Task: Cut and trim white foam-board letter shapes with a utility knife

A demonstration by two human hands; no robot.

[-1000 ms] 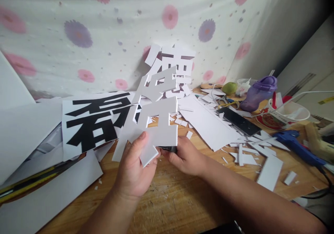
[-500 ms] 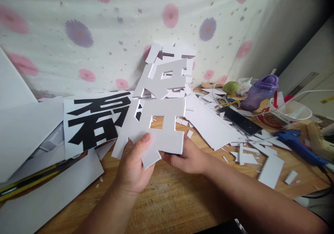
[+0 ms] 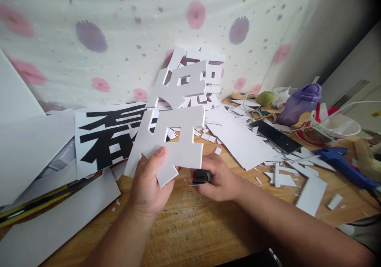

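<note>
My left hand (image 3: 151, 181) pinches the lower part of a white foam-board character (image 3: 184, 155), thumb on its face and fingers behind. The piece is held tilted above the table, with square cutouts and notched edges. Just right of its lower edge, my right hand (image 3: 218, 177) is closed around a black utility knife (image 3: 202, 176); only the knife's blunt end shows clearly, and most of it is hidden by the fingers. Behind the held piece, another white cut-out character (image 3: 190, 85) leans among stacked white pieces near the curtain.
A sheet with black printed characters (image 3: 104, 140) lies left, near a yellow-and-black tool (image 3: 35, 207) and white board strips. On the right are white scraps, a black phone (image 3: 275, 136), a blue glue gun (image 3: 342, 165), a purple bottle (image 3: 300, 104) and a paper tub (image 3: 330, 128).
The held foam character has shifted slightly left and up with my left hand. My right hand has come out from under its edge, and the black knife end now shows.
</note>
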